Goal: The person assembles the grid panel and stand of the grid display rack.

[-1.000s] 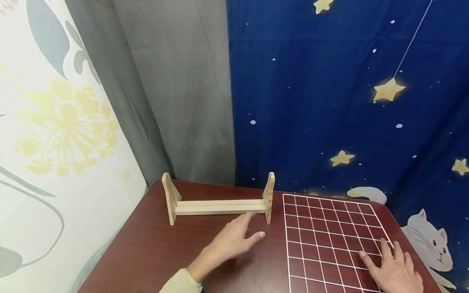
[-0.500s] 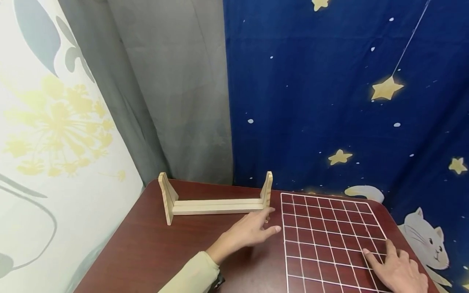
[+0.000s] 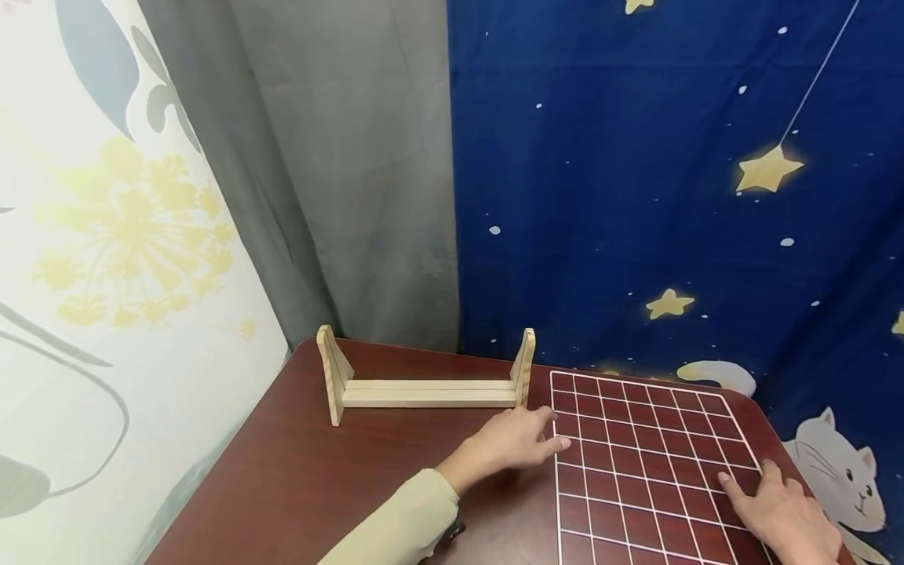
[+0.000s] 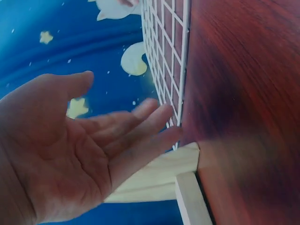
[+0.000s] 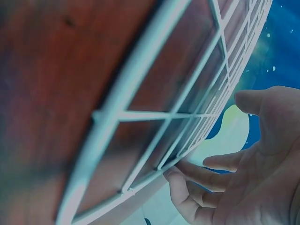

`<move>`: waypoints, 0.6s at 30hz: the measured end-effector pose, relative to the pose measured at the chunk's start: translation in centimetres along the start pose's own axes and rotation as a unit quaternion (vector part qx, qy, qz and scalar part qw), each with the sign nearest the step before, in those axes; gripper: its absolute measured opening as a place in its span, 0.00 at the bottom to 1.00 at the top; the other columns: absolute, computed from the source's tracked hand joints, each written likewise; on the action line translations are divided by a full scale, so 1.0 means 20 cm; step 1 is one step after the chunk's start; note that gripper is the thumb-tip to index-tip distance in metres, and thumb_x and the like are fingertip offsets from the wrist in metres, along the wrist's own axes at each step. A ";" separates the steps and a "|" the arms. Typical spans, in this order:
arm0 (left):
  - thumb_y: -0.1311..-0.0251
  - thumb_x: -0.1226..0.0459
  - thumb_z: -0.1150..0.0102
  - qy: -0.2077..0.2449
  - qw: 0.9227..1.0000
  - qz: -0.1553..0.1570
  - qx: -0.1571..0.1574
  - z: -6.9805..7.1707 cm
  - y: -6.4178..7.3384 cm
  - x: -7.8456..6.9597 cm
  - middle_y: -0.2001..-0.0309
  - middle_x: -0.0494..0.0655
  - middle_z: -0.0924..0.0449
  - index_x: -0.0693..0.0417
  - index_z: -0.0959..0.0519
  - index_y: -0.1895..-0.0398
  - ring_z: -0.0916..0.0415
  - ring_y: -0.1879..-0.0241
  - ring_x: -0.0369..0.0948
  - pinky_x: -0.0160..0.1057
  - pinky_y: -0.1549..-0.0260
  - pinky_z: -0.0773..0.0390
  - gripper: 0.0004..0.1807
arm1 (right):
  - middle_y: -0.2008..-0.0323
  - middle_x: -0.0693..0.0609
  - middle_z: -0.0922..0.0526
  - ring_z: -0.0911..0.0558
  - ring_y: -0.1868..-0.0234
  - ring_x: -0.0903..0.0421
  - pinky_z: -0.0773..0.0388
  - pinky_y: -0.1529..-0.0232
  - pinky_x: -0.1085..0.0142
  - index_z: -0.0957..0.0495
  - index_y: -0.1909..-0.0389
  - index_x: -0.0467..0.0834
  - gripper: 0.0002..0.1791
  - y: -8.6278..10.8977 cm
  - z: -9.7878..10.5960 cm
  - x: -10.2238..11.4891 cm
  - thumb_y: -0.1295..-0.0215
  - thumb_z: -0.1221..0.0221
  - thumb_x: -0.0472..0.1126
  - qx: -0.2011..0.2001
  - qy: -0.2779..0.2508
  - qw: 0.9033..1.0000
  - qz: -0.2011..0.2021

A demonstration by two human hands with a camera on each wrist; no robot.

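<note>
Left hand (image 3: 519,443) moved right from wooden rack (image 3: 427,384) to wire grid (image 3: 646,463) left edge, fingers relaxed; right hand (image 3: 784,514) flat on grid.

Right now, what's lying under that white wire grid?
Under the white wire grid the dark red wooden table shows through every square. The left hand reaches its left edge; the right hand rests on its right side, hiding the squares beneath.
</note>
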State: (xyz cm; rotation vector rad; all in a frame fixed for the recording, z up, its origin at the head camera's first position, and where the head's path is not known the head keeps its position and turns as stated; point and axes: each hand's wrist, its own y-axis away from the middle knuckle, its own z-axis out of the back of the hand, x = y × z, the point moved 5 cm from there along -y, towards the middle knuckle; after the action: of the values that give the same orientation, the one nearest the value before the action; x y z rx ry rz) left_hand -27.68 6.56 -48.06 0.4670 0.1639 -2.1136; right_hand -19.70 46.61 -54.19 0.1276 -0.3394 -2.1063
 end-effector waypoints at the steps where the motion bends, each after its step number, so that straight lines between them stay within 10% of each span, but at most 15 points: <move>1: 0.29 0.33 0.46 -0.014 1.000 0.009 0.003 -0.01 -0.01 -0.01 0.60 0.43 0.10 0.46 0.23 0.31 0.14 0.63 0.37 0.39 0.60 0.16 0.36 | 0.49 0.19 0.30 0.22 0.53 0.25 0.22 0.48 0.34 0.44 0.34 0.19 0.58 -0.01 0.00 0.00 0.31 0.42 0.72 0.000 0.001 1.000 -0.002; 10: 0.31 0.32 0.46 -0.065 0.995 0.069 0.017 -0.06 -0.11 -0.06 0.58 0.47 0.11 0.52 0.13 0.60 0.19 0.66 0.38 0.40 0.69 0.19 0.33 | 0.47 0.20 0.32 0.21 0.54 0.30 0.20 0.54 0.42 0.43 0.37 0.20 0.52 -0.04 0.03 -0.02 0.32 0.36 0.64 0.015 -0.010 0.999 -0.033; 18: 0.25 0.35 0.50 -0.053 0.994 0.085 0.048 -0.09 -0.18 -0.05 0.92 0.42 0.23 0.48 0.24 0.90 0.25 0.93 0.37 0.35 0.87 0.25 0.39 | 0.41 0.19 0.36 0.22 0.49 0.27 0.21 0.51 0.39 0.43 0.34 0.22 0.53 -0.07 0.05 -0.01 0.34 0.33 0.63 0.026 -0.018 0.999 -0.028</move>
State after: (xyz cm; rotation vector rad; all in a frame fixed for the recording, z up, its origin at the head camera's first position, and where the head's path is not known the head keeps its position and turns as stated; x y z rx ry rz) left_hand -29.78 9.91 -49.49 0.4101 -0.0378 -1.9790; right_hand -21.04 47.63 -53.68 0.1328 -0.4169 -2.1584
